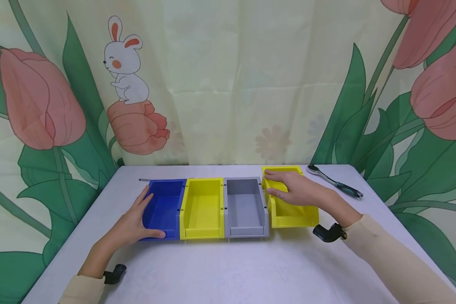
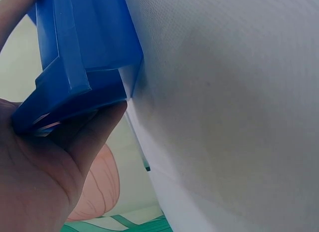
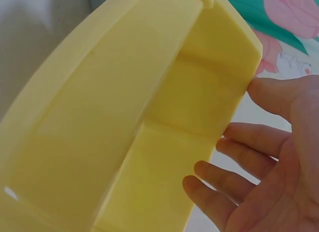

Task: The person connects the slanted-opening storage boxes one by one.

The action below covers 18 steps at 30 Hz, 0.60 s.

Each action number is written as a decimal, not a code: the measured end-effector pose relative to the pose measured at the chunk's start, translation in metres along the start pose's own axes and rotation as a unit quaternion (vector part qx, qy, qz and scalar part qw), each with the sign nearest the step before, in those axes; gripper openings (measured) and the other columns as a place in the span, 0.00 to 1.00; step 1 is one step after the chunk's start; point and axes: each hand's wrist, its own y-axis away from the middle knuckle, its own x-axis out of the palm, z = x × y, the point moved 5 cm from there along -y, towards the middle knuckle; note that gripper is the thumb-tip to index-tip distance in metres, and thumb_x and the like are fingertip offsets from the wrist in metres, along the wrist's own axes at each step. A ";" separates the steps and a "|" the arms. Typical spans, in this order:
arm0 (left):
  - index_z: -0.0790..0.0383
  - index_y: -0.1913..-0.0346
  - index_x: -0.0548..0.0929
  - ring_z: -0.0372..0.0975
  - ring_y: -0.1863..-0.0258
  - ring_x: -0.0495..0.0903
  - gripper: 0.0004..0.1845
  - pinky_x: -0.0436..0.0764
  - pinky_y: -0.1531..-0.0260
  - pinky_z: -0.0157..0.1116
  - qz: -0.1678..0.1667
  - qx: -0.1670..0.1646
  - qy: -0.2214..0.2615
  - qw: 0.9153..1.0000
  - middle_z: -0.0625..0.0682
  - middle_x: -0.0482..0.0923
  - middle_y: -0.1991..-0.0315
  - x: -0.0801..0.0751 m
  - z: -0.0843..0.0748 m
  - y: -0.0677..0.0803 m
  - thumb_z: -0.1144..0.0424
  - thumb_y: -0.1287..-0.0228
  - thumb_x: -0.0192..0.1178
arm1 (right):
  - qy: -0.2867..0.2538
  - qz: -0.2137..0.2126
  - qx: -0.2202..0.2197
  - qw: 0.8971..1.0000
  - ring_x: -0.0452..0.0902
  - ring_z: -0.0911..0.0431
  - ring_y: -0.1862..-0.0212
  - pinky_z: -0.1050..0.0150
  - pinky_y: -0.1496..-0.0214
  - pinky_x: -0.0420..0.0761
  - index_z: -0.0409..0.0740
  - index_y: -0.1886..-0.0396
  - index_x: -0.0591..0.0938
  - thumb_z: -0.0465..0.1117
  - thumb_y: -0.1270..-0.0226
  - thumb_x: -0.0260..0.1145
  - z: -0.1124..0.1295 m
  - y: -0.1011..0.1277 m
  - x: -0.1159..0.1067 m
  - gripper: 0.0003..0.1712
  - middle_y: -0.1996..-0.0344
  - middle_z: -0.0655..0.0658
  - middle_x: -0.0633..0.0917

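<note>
We see a staged recording corner: a white desk (image 1: 228, 270) before a tulip-and-rabbit curtain (image 1: 228, 84), four plastic bins (image 1: 203, 207) in a row, and a ratchet (image 1: 334, 181) at the back.

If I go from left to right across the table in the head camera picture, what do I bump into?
Person's left hand → blue plastic bin → yellow plastic bin → grey plastic bin → second yellow plastic bin, under the right hand → metal ratchet wrench with dark handle.
</note>
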 end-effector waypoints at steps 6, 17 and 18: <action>0.68 0.15 0.50 0.71 0.18 0.53 0.76 0.69 0.31 0.72 -0.003 0.002 -0.002 1.000 0.61 0.34 0.11 0.000 0.002 0.000 0.34 0.58 0.83 | 0.000 0.012 -0.007 1.000 0.65 0.36 0.19 0.39 0.20 0.71 0.37 0.21 0.69 0.49 0.18 0.63 0.002 -0.001 0.006 0.35 0.19 0.35 0.68; 0.68 0.15 0.50 0.71 0.18 0.53 0.77 0.69 0.30 0.72 -0.005 0.007 0.002 1.000 0.62 0.35 0.11 -0.001 0.002 0.001 0.33 0.59 0.83 | -0.013 0.014 -0.013 1.000 0.64 0.36 0.19 0.39 0.21 0.72 0.36 0.20 0.67 0.47 0.17 0.61 -0.001 -0.001 0.016 0.35 0.18 0.35 0.67; 0.68 0.15 0.50 0.71 0.18 0.53 0.77 0.69 0.30 0.72 -0.004 0.008 0.002 1.000 0.62 0.35 0.11 0.000 0.002 0.001 0.33 0.59 0.83 | -0.014 0.013 -0.014 1.000 0.64 0.36 0.19 0.39 0.21 0.72 0.35 0.20 0.67 0.47 0.17 0.61 -0.001 -0.001 0.017 0.35 0.18 0.35 0.67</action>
